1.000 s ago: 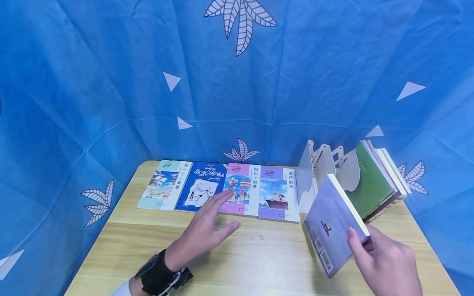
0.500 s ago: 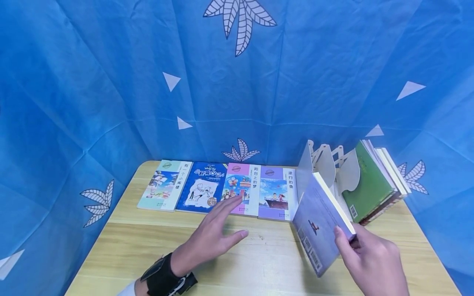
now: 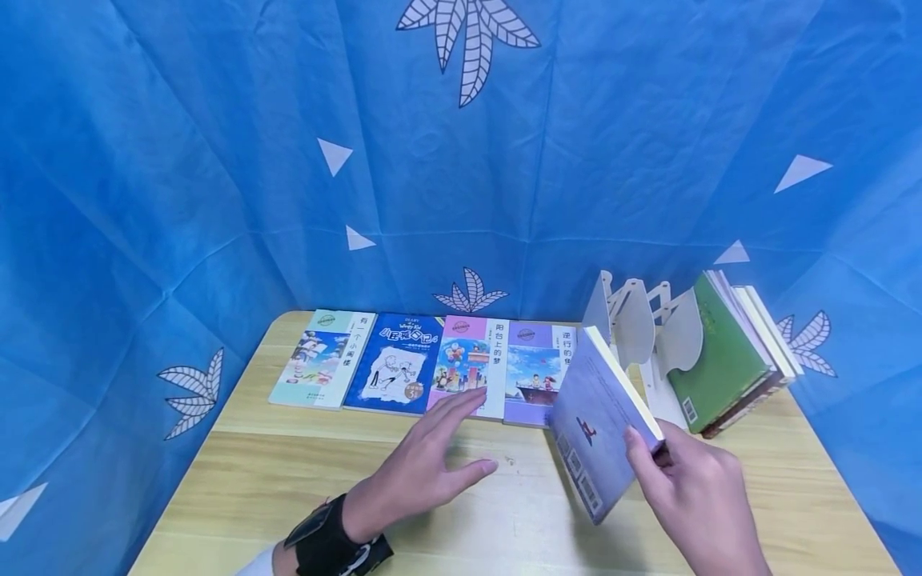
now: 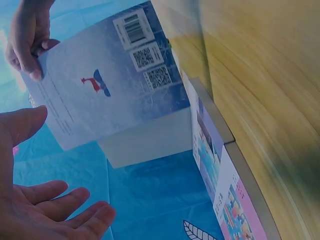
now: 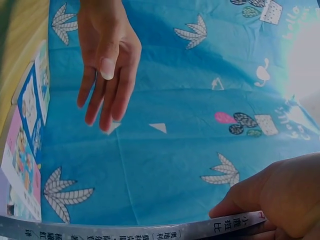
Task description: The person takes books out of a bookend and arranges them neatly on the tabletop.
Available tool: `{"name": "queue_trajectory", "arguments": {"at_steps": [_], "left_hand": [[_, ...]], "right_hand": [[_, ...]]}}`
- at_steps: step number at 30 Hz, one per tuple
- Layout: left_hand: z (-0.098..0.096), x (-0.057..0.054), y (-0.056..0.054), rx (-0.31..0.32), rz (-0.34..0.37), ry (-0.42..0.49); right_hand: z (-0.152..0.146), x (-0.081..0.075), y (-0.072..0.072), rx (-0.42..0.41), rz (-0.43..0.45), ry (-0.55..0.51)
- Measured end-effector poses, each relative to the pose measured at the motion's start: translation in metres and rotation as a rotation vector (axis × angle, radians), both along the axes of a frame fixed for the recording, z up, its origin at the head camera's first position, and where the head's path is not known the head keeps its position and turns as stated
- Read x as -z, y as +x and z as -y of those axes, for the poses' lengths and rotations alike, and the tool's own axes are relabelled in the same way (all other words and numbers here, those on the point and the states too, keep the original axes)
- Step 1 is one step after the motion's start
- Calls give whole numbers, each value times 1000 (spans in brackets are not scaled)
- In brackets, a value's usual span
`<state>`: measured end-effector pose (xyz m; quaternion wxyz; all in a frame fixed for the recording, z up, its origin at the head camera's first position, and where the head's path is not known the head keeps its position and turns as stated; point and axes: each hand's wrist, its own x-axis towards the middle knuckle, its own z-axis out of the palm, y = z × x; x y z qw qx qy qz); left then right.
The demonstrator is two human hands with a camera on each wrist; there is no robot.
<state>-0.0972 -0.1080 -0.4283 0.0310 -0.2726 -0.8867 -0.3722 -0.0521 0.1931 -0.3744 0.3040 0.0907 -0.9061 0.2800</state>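
Note:
My right hand [image 3: 695, 488] grips a bluish-purple paperback book [image 3: 601, 436] by its near upper corner, thumb on the back cover. The book is tilted up above the table, its barcodes low down; in the right wrist view its spine [image 5: 150, 231] runs along the bottom. My left hand [image 3: 425, 464] is held in the air with fingers extended and thumb apart, holding nothing. Beyond it lie a pink book [image 3: 461, 368] and a purple book [image 3: 529, 392], flat on the table. The held book overlaps the purple book's right edge in the head view.
A blue book [image 3: 396, 364] and a pale green book [image 3: 317, 368] continue the flat row leftward. At the back right stands a white bookend rack [image 3: 634, 324], with a green book [image 3: 720, 356] and others upright in it. Blue patterned cloth [image 3: 461, 160] hangs behind the wooden table [image 3: 288, 464].
My right hand has carried the bluish-purple book leftward, away from the upright green book and toward the flat row. My left hand has drifted slightly right and nearer, fingers still extended.

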Motion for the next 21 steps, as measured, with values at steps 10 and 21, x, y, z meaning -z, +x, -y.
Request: {"name": "queue_trajectory", "arguments": {"at_steps": [10, 21], "left_hand": [[-6, 5, 3, 21, 31, -34], [-15, 10, 4, 31, 78, -62]], "right_hand": [[16, 4, -12, -79, -43, -19], [39, 3, -22, -127, -41, -48]]}}
